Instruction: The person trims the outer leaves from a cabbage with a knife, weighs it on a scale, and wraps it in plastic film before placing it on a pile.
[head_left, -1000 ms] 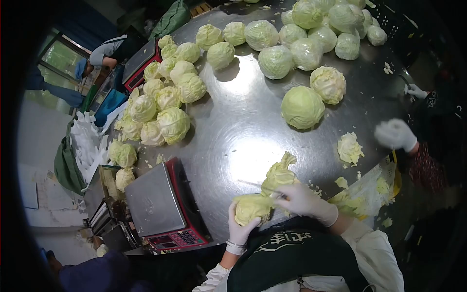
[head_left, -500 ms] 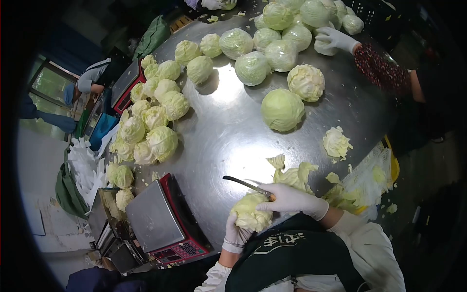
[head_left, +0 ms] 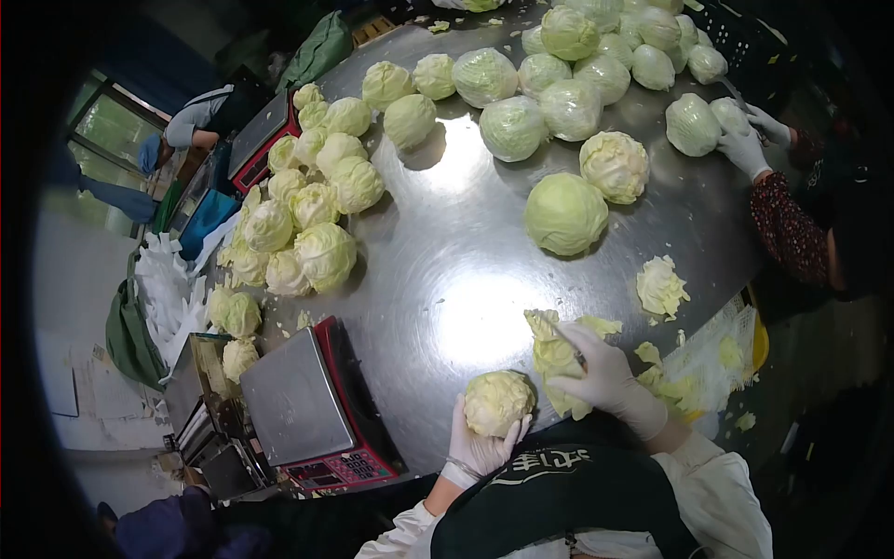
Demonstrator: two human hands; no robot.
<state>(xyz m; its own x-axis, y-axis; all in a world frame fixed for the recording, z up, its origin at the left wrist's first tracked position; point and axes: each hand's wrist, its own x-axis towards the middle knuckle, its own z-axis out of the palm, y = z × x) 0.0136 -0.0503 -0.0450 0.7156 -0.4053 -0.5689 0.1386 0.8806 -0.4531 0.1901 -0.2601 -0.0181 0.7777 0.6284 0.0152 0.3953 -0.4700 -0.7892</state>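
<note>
**Readable text: nearly none**

White characters are printed on the person's dark apron (head_left: 549,466), seen upside down from the head view and not legible. The red scale (head_left: 321,410) has a keypad and display; digits too small to read. Nothing else carries text.

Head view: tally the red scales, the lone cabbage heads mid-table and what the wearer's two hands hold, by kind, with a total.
Red scales: 2
Lone cabbage heads mid-table: 2
Trimmed cabbage head in the left hand: 1
Leaf bunch in the right hand: 1
Total: 6
</note>
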